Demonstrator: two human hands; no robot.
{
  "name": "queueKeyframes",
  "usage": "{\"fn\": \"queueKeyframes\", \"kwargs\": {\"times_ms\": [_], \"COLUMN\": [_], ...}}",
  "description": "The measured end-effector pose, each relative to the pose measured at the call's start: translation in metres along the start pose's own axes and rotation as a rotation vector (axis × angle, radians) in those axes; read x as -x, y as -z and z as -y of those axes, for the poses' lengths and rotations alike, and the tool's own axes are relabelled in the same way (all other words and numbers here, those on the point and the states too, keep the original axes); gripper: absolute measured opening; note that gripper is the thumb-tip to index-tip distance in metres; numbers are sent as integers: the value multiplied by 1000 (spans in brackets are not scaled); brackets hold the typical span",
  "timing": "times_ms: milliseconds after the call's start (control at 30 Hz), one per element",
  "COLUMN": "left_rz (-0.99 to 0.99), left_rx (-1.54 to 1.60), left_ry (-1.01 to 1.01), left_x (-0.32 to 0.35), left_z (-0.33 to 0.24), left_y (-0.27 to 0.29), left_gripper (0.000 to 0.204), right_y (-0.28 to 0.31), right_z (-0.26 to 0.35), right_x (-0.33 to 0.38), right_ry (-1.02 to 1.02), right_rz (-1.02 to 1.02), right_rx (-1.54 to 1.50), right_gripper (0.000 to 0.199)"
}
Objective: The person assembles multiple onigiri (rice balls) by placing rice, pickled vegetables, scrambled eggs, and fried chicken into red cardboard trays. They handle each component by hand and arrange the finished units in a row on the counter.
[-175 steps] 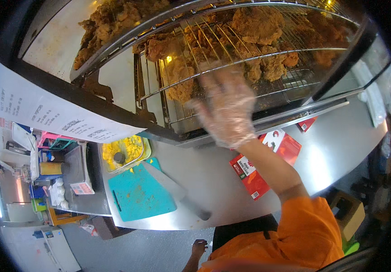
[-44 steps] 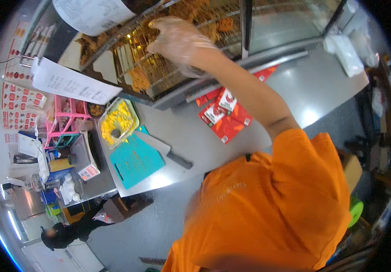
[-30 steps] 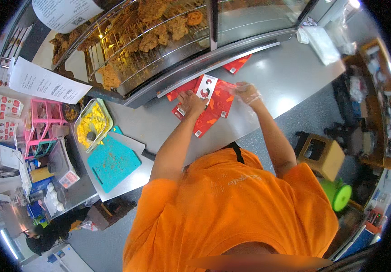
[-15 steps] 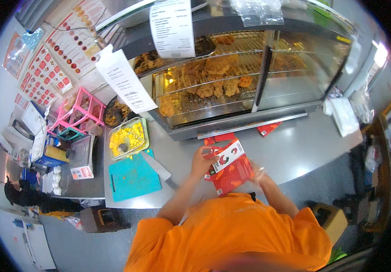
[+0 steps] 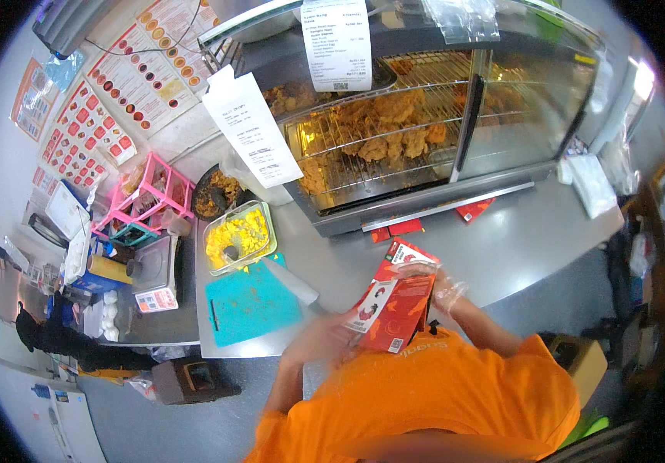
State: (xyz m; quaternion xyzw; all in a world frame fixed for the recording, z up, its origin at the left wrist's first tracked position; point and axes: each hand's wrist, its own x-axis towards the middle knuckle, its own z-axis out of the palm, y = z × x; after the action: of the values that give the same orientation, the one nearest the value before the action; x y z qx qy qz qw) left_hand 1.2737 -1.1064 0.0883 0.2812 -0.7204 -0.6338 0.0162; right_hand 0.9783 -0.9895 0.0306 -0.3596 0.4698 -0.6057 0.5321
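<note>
A red and white cardboard food box [image 5: 406, 305] is held tilted between my hands, close to my orange shirt. My left hand [image 5: 326, 338], somewhat blurred, grips its lower left end. My right hand [image 5: 442, 292] wears a clear plastic glove and closes over the box's upper right side, fingers across the top. Left of the box, a knife [image 5: 295, 285] lies with its blade partly over a turquoise cutting board [image 5: 251, 309]. More flat red cardboard pieces [image 5: 406, 228] lie on the counter, beneath the front edge of the display case.
A glass display case [image 5: 425, 197] with fried chicken pieces [image 5: 379, 127] stands at the back. A glass tray [image 5: 273, 230] of yellow chunks, a dark bowl [image 5: 210, 202], a pink rack [image 5: 151, 185] and a scale [image 5: 155, 297] are at left. Plastic bags [image 5: 589, 185] lie at right.
The box has turned and come nearer my body. My left hand has moved down to its lower left end; my right hand has moved up onto its top. The view has shifted slightly.
</note>
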Motion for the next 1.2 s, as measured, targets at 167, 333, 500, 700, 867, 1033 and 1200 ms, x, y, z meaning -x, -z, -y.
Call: {"fn": "queueKeyframes", "kwargs": {"times_ms": [167, 333, 500, 700, 867, 1033, 1200], "left_rz": [-497, -596, -368, -71, 169, 351, 496], "left_rx": [-684, -616, -790, -370, -611, -402, -315], "left_ry": [-199, -442, -423, -120, -51, -32, 26], "left_x": [-4, -19, -10, 11, 16, -4, -61], "left_z": [-18, -31, -37, -38, -28, -32, -57], "left_y": [17, 23, 19, 46, 70, 66, 51], "left_gripper": [20, 24, 23, 26, 24, 19, 20], "right_y": [-57, -102, -125, -142, -122, -83, -41], "right_z": [13, 64, 75, 34, -4, -15, -29], "right_x": [-4, -2, 5, 0, -8, -7, 7], "right_ry": [-241, 679, 333, -305, 126, -139, -85], "right_rz": [-526, -468, 155, 374, -196, 19, -106], "right_rx": [-450, 552, 1611, 1740, 1850, 1557, 1463], "right_gripper": [36, 18, 16, 28, 35, 40, 38]}}
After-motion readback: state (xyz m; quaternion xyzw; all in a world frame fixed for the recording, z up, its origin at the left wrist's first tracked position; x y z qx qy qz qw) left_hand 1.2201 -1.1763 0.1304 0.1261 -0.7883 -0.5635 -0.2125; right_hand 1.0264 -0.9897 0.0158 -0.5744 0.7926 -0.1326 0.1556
